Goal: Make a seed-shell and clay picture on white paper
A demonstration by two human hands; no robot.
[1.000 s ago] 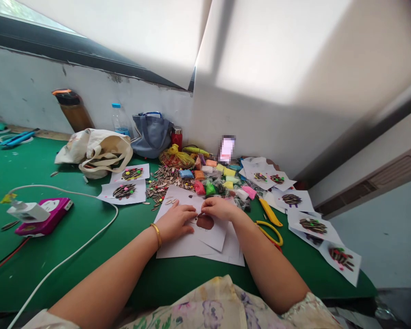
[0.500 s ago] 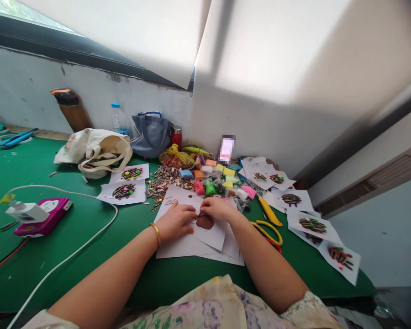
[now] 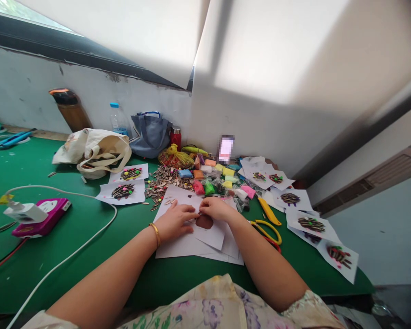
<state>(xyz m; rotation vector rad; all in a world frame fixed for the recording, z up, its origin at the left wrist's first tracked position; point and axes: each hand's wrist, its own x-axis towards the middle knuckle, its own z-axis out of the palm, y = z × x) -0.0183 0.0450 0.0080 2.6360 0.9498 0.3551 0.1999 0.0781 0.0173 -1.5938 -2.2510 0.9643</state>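
While the left hand lies palm down: loosely spread fingers rest on white paper.
Right hand: fingertips pinched together; cannot tell whether they grip anything.
Brown patch: on the paper, beside both hands' fingertips.
Seeds: heaped beyond the left fingers.

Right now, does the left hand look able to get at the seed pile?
Probably yes: the seed pile lies just beyond the left hand, with only white paper and a few loose seeds between them.
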